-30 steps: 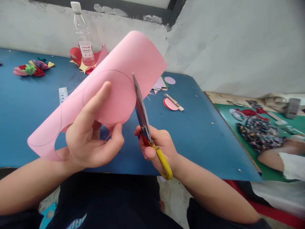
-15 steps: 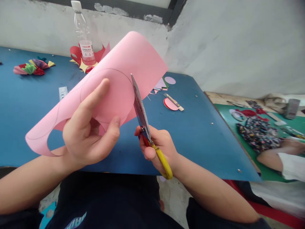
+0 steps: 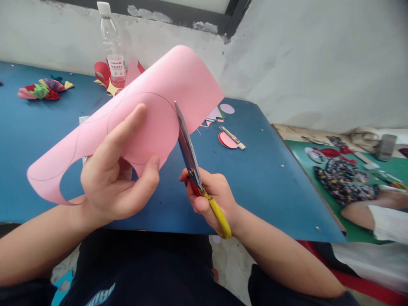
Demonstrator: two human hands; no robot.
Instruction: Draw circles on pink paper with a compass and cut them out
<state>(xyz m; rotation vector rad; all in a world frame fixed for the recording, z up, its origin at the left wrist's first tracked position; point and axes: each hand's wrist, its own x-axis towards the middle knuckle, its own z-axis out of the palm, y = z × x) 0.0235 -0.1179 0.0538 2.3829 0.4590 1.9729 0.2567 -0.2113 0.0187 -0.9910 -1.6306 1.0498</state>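
Observation:
A curled sheet of pink paper (image 3: 188, 80) with pencilled circles is held up above the table by my left hand (image 3: 119, 170). My thumb and fingers grip it around one drawn circle, and a round hole is cut at its left end. My right hand (image 3: 212, 197) holds scissors (image 3: 188, 144) with one yellow and one red handle. The blades lie close together at the right side of the drawn circle, pointing up and away from me. The sheet's lower right edge is cut along part of that circle's line.
On the blue table (image 3: 264, 191) stand a water bottle (image 3: 116, 63) by red and yellow paper scraps and a bundle of coloured pleats (image 3: 46, 90). Paper circles (image 3: 228, 140) lie under a narrow strip. At right, another person's arm (image 3: 360, 212) rests at a green table (image 3: 299, 155).
The pink paper's left end has swung slightly left and its lower right flap no longer shows behind the scissors. Both hands stay nearly in place, with the scissor blades still close together.

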